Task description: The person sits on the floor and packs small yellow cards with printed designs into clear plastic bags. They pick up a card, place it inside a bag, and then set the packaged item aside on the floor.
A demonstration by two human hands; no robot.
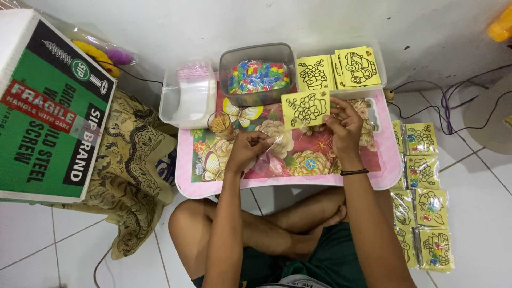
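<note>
A seated person's right hand (pixel 344 125) pinched a yellow picture card (pixel 305 108) by its right edge, holding it above the far side of the pink floral table (pixel 392 170). The left hand (pixel 248 148), nearer the body and to the card's lower left, pinched a clear plastic sleeve (pixel 271 154). Open tabletop lay between them; a tub of coloured pieces (pixel 258 74) sat just behind the card.

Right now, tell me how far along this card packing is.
Done: bagged yellow cards lie in rows on the floor at the person's right. In hand: the right hand holds one yellow card over the pink table, and the left hand pinches a clear bag. Left: loose cards stacked in a tray, and empty bags in another.
</note>
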